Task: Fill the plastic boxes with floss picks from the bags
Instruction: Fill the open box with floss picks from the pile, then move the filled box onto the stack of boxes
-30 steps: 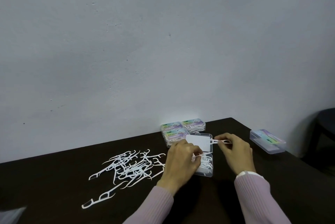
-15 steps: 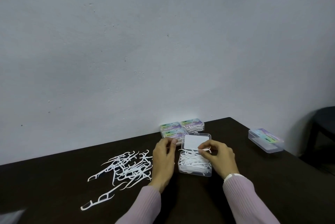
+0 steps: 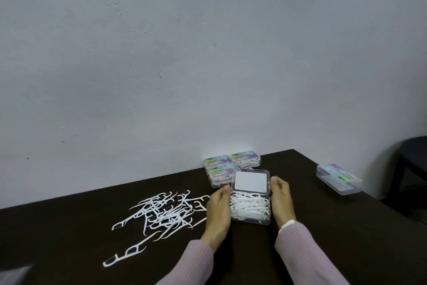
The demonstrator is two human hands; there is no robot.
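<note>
An open clear plastic box (image 3: 250, 222) sits on the dark table (image 3: 346, 238), packed with white floss picks. Its lid (image 3: 251, 180) stands tilted up behind it. My left hand (image 3: 218, 208) lies against the box's left side, fingertips at the lid's lower left corner. My right hand (image 3: 283, 201) presses the right side, fingertips on the lid's right edge. A heap of loose floss picks (image 3: 166, 212) lies left of my left hand, and one single pick (image 3: 124, 254) lies nearer to me.
Three closed, filled boxes (image 3: 221, 169) sit against the wall behind the open one. A closed clear box (image 3: 338, 179) stands near the table's right edge. A dark stool (image 3: 413, 160) is beyond that edge. Something pale (image 3: 13, 275) shows at the bottom left corner.
My right hand dropped a floss pick into the box. Both hands then moved to the box's sides, with the fingertips now at the lid.
</note>
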